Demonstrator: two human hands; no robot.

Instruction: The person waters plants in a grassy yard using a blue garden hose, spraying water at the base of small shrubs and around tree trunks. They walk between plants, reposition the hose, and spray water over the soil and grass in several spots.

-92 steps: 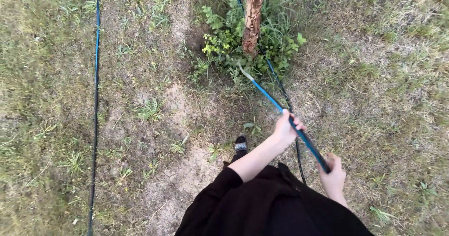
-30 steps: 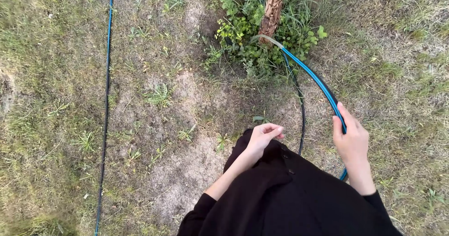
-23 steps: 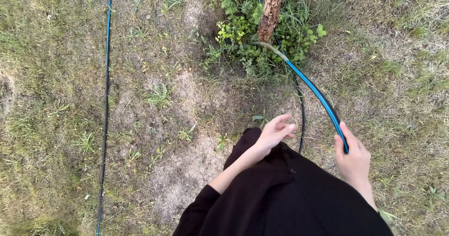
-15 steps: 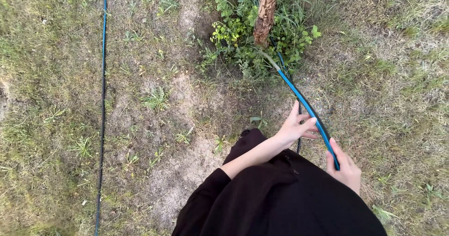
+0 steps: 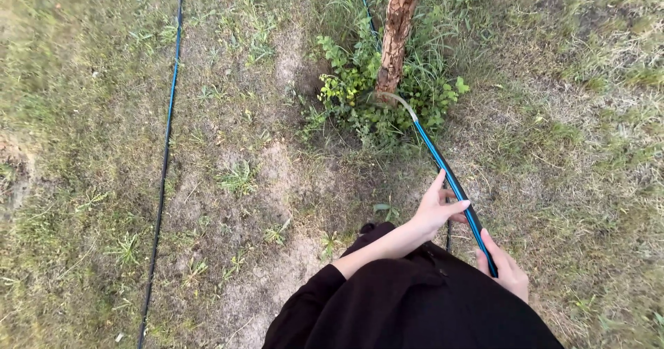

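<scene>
One view only, worn on the head, looking straight down at grass (image 5: 90, 114) and tree trunk (image 5: 398, 34) from standing height.

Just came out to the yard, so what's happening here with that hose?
A person in black sleeves holds a blue hose with both hands: the left hand pinches it higher up, the right hand grips it lower. Water streams from its end onto the base of a small tree trunk ringed by weeds. Another hose line lies across the grass.
</scene>
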